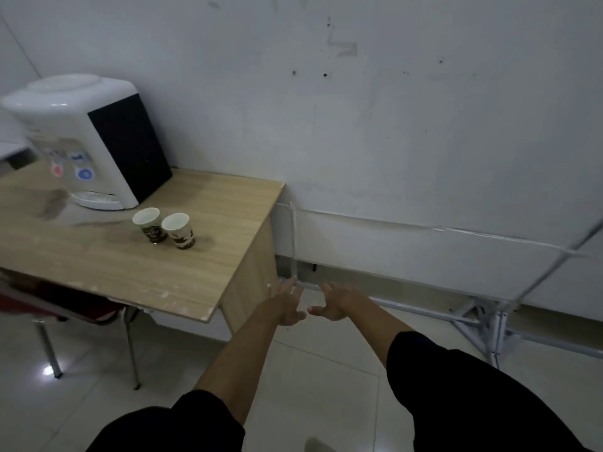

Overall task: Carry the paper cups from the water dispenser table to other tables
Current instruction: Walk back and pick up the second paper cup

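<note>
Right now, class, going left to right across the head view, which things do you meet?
Water dispenser → left paper cup → right paper cup → left hand → right hand → white metal frame.

No legible text anywhere.

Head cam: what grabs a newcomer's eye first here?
Two bare hands, the left hand and right hand, stretch forward side by side, empty, fingers spread, over the tiled floor just past the wooden table's right corner. Next, two paper cups stand upright, close together, on the table in front of the white water dispenser at its back left.
</note>
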